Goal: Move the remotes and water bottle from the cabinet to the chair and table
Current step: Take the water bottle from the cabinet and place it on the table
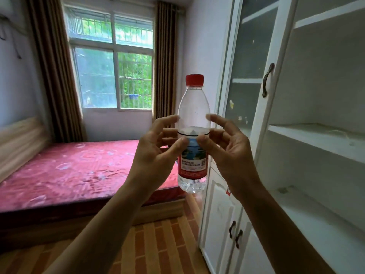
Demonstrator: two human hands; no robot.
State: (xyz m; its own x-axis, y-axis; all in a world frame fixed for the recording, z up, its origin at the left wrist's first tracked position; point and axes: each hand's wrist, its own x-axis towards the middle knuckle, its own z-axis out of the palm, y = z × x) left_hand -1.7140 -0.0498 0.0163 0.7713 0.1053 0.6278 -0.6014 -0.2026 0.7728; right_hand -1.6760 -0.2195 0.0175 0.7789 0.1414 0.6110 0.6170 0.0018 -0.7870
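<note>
You hold the water bottle (pixel 193 107) upright in the air in front of you with both hands, level with the open cabinet (pixel 316 135) on your right and out past the foot of the bed (pixel 75 171). Your left hand (pixel 156 151) grips it from the left, thumb pressed on the front of the label and forefinger curled against the clear shoulder above. Your right hand (pixel 229 153) mirrors that from the right, thumb on the label's top edge and forefinger touching the clear plastic. Both forearms reach up from the bottom edge, which cuts them off. Your other fingers pass behind the bottle and are hard to make out. The label's small print is too blurred to read, and the frame's right edge cuts off the cabinet.
</note>
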